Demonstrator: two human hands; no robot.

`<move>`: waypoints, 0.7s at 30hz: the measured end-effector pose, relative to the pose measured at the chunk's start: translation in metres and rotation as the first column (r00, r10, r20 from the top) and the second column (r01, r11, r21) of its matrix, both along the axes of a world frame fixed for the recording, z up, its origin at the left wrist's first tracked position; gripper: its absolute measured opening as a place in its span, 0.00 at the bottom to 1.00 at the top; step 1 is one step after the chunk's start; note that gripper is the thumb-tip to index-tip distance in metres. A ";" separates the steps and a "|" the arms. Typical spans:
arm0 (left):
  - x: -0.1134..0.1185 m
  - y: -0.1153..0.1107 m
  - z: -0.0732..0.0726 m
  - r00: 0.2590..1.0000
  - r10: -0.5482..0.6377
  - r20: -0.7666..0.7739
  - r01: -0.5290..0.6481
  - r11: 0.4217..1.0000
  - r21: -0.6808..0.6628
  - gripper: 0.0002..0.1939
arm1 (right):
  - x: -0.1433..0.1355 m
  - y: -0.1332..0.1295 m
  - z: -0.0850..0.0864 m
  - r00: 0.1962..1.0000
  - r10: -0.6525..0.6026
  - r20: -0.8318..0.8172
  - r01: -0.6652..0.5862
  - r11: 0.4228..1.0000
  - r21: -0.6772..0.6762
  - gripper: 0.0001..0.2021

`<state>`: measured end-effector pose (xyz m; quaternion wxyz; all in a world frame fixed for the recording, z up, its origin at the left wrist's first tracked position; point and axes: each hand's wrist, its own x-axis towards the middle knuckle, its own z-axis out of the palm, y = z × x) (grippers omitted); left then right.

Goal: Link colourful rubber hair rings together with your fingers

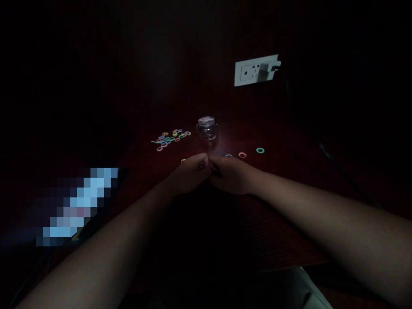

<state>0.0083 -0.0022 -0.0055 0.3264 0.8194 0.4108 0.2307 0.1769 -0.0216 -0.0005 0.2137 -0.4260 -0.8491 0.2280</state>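
Over the dark red table, my left hand (193, 171) and my right hand (230, 174) meet knuckle to knuckle, both with curled fingers. Whatever they hold, if anything, is hidden in shadow. Just behind them lie a blue ring (228, 156), an orange ring (242, 155) and, farther right, a green ring (260, 150). Part of a yellow ring (183, 160) shows beside my left hand. A clear jar (207, 130) with a patterned lid stands upright beyond the hands. Several coloured rings (167, 140) lie in a loose group left of the jar.
On the back wall is a white socket panel (245, 74) with a plug in its right part. A pixelated bright screen (83, 201) lies at the left, near my left forearm. A dark cable (347, 178) runs along the right side. Light cloth (305, 287) shows below the table's front edge.
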 end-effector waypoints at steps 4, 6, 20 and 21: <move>0.000 0.000 -0.001 1.000 0.005 -0.003 -0.005 1.000 0.001 0.08 | 0.000 -0.001 0.001 1.000 -0.001 -0.007 0.001 1.000 0.000 0.13; 0.000 0.000 -0.001 1.000 0.008 -0.001 -0.008 1.000 -0.008 0.09 | 0.000 -0.001 0.001 1.000 0.001 -0.006 -0.001 1.000 -0.008 0.13; 0.001 -0.002 0.002 0.999 0.036 0.015 -0.036 0.999 -0.026 0.06 | 0.000 0.001 0.001 1.000 0.007 0.007 -0.007 1.000 0.005 0.12; 0.001 -0.003 0.002 0.999 0.035 0.012 -0.035 0.999 -0.024 0.06 | 0.000 0.001 0.000 1.000 0.007 0.005 -0.007 1.000 0.004 0.12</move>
